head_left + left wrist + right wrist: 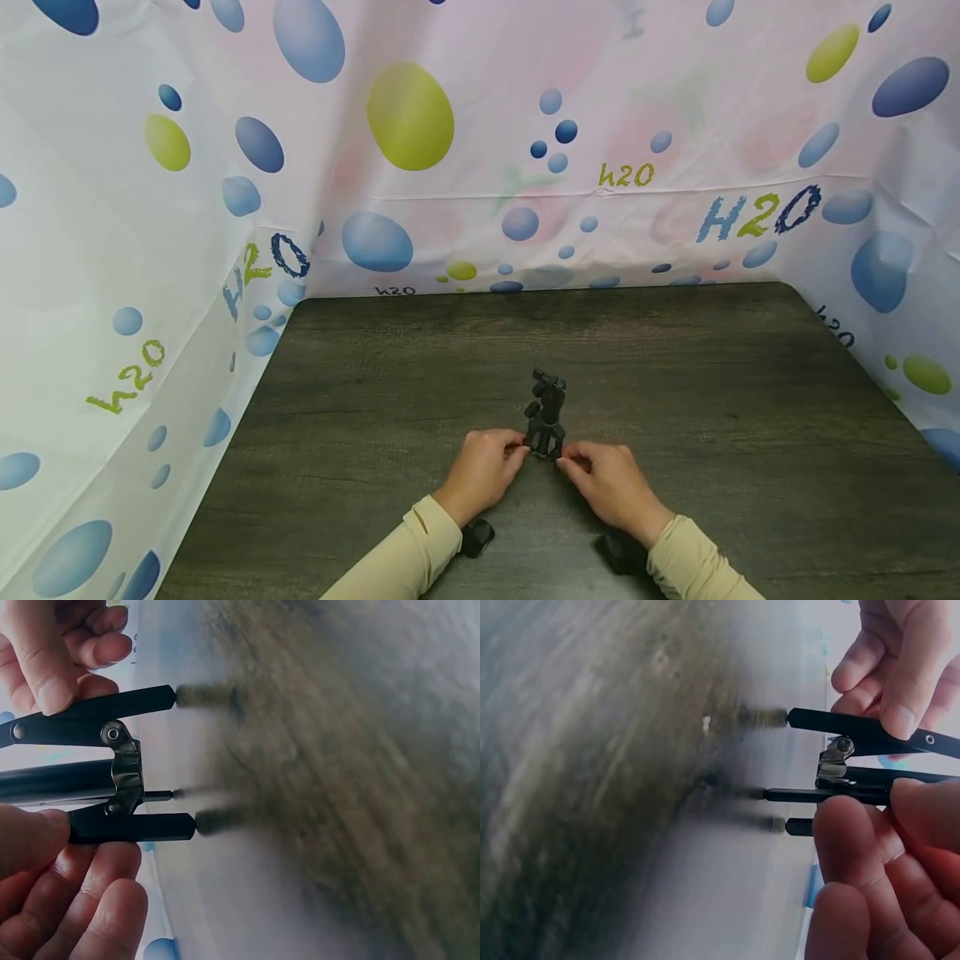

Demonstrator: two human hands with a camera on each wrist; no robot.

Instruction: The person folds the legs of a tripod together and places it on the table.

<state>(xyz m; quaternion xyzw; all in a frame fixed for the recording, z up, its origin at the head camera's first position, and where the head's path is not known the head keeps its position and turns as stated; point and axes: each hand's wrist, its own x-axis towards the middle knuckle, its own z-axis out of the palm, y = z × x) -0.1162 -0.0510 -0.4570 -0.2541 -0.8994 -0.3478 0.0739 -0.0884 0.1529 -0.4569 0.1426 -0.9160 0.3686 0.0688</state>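
Note:
A small black tripod (551,404) stands upright at the middle of the dark wooden table (420,358), its legs slightly spread. My left hand (483,468) pinches one of its legs between thumb and fingers. On the other side, my right hand (613,483) pinches another leg. In the left wrist view, metal brackets (127,769) join the tripod's legs (154,827) to its central column. The feet look blurred close to the tabletop; whether all of them touch it I cannot tell. In the right wrist view, three legs (832,721) show, partly hidden by fingers.
A white curtain (480,133) with blue and green dots and "H2O" lettering surrounds the table's back and sides. Black wrist devices (477,537) show under both forearms. Beige sleeves (405,550) reach in from the near edge.

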